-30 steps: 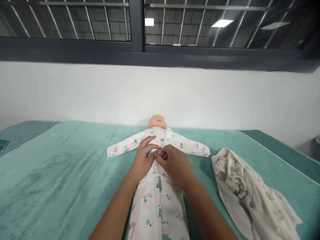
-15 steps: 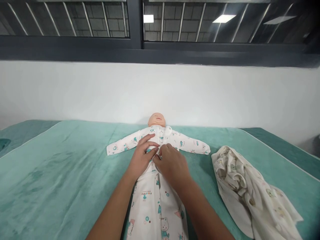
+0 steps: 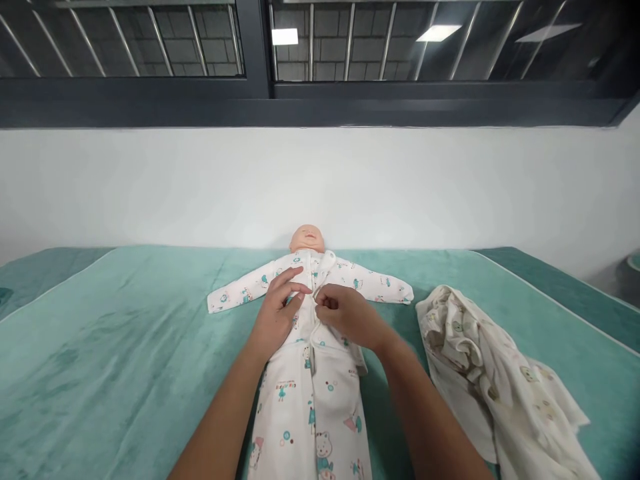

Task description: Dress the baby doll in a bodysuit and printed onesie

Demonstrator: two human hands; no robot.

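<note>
A doll (image 3: 307, 238) lies face up at the middle of the bench (image 3: 125, 347), which is covered with teal cloth, its head at the far edge near the white wall (image 3: 320, 180). It wears a white printed top (image 3: 380, 285), its 2 sleeves spread out flat to left and right. A long white printed lower garment (image 3: 295, 427) runs from under the hem of the top toward the near edge, with a seam down its middle.

The left hand (image 3: 277, 312) is open, palm down on the left side of the top, its fingers loosely spread and the index fingertip at the front opening. The right hand (image 3: 350, 313) is curled, with thumb and index finger pinching the right front edge of the top, just beside the left hand's fingertips. Above the 2 hands, the front edge bends outward near the collar.

To the right, apart from the doll, a crumpled cream cloth (image 3: 493, 380) with a pale animal print lies on the bench. On the far side, above the wall, is a dark window frame (image 3: 150, 103) with upright metal bars (image 3: 350, 40) behind the glass.
</note>
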